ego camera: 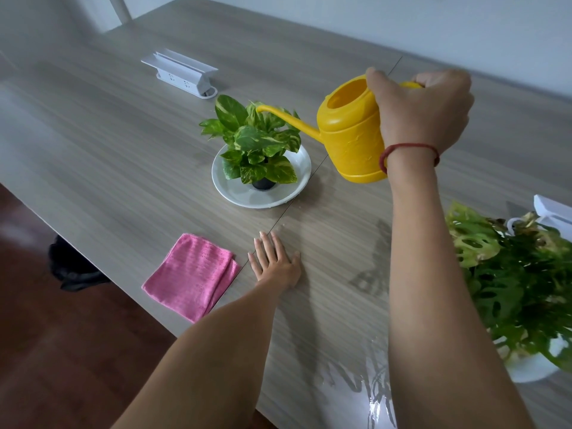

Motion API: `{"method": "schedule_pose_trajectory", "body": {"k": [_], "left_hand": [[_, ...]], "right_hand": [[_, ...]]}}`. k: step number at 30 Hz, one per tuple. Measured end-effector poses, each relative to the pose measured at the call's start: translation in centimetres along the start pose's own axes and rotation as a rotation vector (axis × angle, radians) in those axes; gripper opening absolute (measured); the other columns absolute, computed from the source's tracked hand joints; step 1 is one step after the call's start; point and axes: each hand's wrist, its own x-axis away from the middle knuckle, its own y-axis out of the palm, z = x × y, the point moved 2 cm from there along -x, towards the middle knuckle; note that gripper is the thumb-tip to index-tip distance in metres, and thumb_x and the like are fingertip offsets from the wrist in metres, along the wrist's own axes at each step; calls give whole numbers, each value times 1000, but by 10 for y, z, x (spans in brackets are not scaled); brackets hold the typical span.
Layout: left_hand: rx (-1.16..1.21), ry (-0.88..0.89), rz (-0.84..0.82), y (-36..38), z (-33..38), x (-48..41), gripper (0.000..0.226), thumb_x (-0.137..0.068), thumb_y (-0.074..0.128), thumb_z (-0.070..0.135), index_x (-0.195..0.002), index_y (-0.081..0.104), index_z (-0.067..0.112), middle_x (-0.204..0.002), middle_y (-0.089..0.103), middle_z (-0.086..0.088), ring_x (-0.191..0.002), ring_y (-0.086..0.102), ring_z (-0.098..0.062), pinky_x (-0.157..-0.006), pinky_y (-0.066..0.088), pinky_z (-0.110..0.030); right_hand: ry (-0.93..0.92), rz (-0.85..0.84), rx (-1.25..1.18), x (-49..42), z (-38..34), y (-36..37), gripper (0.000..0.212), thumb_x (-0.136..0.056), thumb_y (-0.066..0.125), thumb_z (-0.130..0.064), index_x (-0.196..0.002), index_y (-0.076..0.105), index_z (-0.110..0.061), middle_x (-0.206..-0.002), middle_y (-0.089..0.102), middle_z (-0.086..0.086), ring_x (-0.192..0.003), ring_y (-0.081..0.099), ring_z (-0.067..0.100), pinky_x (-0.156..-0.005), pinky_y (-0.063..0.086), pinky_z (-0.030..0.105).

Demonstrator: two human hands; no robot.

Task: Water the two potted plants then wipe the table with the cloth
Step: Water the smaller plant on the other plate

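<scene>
Head view: cloth [192,275] lies folded just left of the left hand [275,261], spread flat; ahead, a plant [257,144] sits under the spout [278,114] of the can [349,131] gripped by the right hand [424,109], so watering seems underway, wiping undone; second plant [510,274] right of that arm.

A white socket box [182,74] sits far back; a black shape [74,267] shows against the reddish-brown floor [46,351].

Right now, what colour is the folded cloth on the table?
Pink; the cloth shows best in the head view, the only one.
</scene>
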Motion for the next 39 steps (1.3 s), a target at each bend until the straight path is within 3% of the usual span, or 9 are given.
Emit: {"method": "schedule_pose_trajectory", "body": {"k": [4, 8, 10, 13, 18, 23, 30, 39], "left_hand": [[15, 4, 3, 0, -1, 0, 74, -98, 20, 52, -153, -17, 19, -156, -32, -2, -144, -30, -19, -116, -20, -45], [11, 8, -14, -1, -1, 0, 74, -98, 19, 52, -152, -20, 19, -155, -34, -2, -143, -32, -20, -116, -21, -45], [9, 7, -10, -1, -1, 0, 74, -98, 19, 52, -152, -19, 19, -156, -34, -2, -143, -31, -20, -116, -21, -45], [8, 5, -3, -1, -1, 0, 74, -98, 20, 52, -153, -18, 19, -156, -33, -2, -143, -31, -20, -116, -21, -44], [7, 7, -8, -1, 0, 1, 74, -98, 20, 52, -153, -18, 18, -156, -33, -3, -143, -31, -20, -116, -20, -45], [-1, 5, -15, -2, -1, 0, 74, -98, 19, 52, -152, -19, 18, -155, -34, -3, -143, -31, -20, -116, -20, -45], [12, 2, 4, 0, -1, -1, 74, -98, 21, 52, -153, -16, 19, -157, -31, -2, -144, -30, -19, -117, -19, -45], [-4, 26, -26, -1, -2, -1, 74, -98, 18, 53, -152, -19, 17, -155, -35, -4, -142, -33, -20, -116, -21, -45]], "right_hand": [[-9, -11, -36, 2, -2, 2, 55, -51, 53, -71, -79, 65, -25, -89, 70, 5, -70, 51, 19, -66, 41, 25], [-22, -23, 14, 3, -3, 6, 51, -56, 57, -71, -77, 65, -25, -88, 70, 6, -70, 49, 20, -66, 41, 25], [-11, 71, 13, 4, -5, 7, 45, -56, 62, -67, -59, 47, -25, -73, 55, 2, -67, 42, 21, -64, 39, 26], [8, 146, 40, 5, -5, 5, 54, -56, 67, -62, -52, 30, -23, -72, 40, -1, -66, 38, 22, -63, 35, 24], [1, 162, 38, 3, -3, 4, 45, -56, 65, -63, -62, 45, -23, -71, 44, -1, -65, 42, 21, -63, 37, 25], [-17, 153, 22, 4, -5, 7, 46, -55, 65, -63, -64, 46, -23, -71, 42, -1, -67, 39, 21, -64, 36, 26], [-18, 134, 65, 10, -1, 3, 56, -57, 68, -62, -52, 28, -23, -72, 37, -2, -65, 34, 20, -61, 33, 23], [11, 187, 67, 8, 10, -14, 56, -56, 69, -60, -49, 29, -21, -70, 39, 0, -64, 36, 22, -61, 35, 25]]}}
